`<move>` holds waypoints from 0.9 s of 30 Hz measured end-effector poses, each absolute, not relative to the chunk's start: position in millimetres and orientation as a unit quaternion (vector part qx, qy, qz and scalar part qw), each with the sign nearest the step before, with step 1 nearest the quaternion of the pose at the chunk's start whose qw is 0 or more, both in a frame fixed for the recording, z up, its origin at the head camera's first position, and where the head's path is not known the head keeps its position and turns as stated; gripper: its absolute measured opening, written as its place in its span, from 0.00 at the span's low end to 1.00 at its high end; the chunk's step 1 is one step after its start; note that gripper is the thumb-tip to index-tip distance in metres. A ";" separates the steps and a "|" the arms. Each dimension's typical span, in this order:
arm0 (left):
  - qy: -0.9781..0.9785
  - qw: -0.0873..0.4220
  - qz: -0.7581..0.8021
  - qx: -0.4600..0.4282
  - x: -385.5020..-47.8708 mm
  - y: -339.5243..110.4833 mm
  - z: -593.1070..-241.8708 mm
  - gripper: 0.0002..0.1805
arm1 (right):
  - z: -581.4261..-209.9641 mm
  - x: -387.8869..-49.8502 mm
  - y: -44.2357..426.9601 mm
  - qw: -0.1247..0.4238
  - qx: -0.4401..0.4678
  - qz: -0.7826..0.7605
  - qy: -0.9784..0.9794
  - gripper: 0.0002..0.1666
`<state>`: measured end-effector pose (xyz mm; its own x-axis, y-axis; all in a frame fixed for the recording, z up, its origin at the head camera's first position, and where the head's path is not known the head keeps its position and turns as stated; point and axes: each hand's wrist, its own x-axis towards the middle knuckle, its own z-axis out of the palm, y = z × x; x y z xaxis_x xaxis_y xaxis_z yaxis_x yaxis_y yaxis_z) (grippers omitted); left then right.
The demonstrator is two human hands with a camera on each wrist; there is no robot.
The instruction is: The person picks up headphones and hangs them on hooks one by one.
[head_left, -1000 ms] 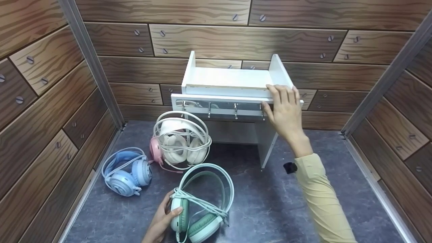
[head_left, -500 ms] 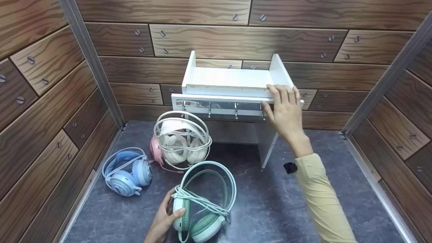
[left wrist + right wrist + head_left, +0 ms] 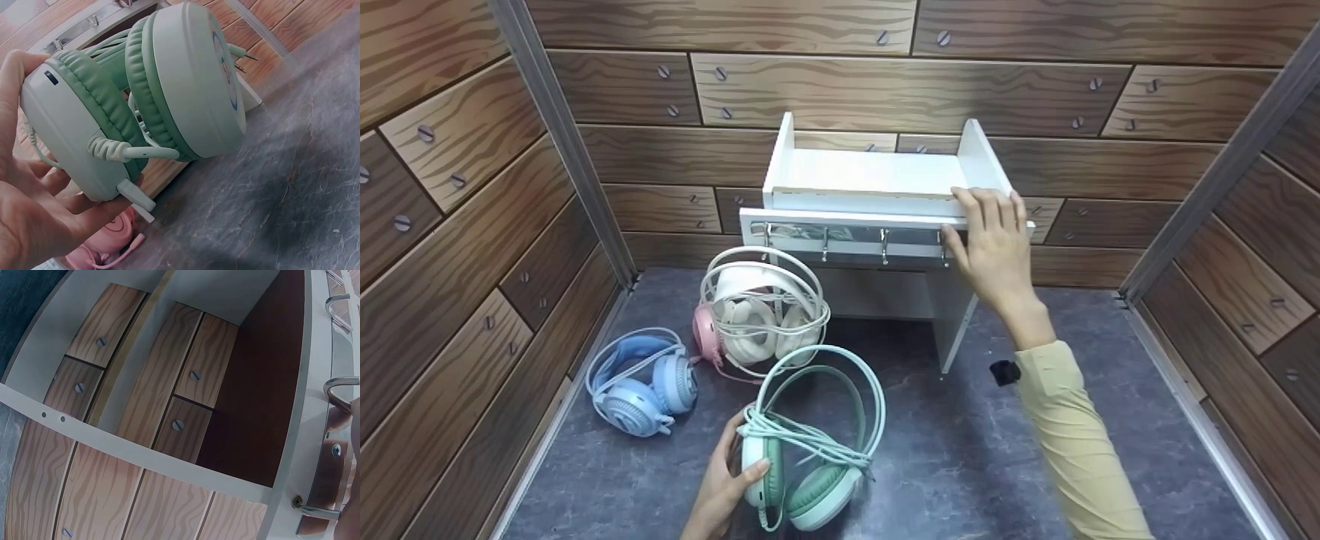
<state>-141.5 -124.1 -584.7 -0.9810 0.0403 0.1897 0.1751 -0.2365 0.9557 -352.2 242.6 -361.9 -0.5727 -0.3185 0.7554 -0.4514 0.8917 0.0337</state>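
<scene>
My left hand [image 3: 724, 480] grips one ear cup of the mint-green headphones [image 3: 810, 444], thumb on the green pad. Their cord is wound around the headband. In the left wrist view the ear cups [image 3: 194, 84] appear large, off the floor. My right hand [image 3: 997, 247] holds the right front edge of a white shelf [image 3: 870, 172], fingers over the top, thumb beside the rightmost hook. A row of metal hooks [image 3: 885, 247] lines its front board. White headphones [image 3: 754, 337] stand at the leftmost hook, partly covering pink headphones [image 3: 706, 332]; whether they hang is unclear.
Blue headphones [image 3: 637, 405] lie on the dark marbled floor [image 3: 945, 465] at left. Wood-patterned walls [image 3: 840, 90] with metal corner strips close in the back and both sides. A side panel [image 3: 952, 315] of the shelf stands on the right.
The green headphones and my left hand have moved slightly up and toward the shelf, with the ear cups now higher. My right hand stays on the shelf edge.
</scene>
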 end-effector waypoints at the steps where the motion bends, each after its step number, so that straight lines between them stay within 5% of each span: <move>1: -0.618 0.045 -0.780 -0.087 -141.3 -123.9 -584.3 0.43 | -361.8 -352.1 242.6 0.406 0.218 0.081 -0.884 0.31; 27: -0.606 0.110 -0.781 -0.100 -143.7 -120.1 -572.1 0.43 | -361.5 -351.0 242.1 0.407 0.221 0.083 -0.883 0.31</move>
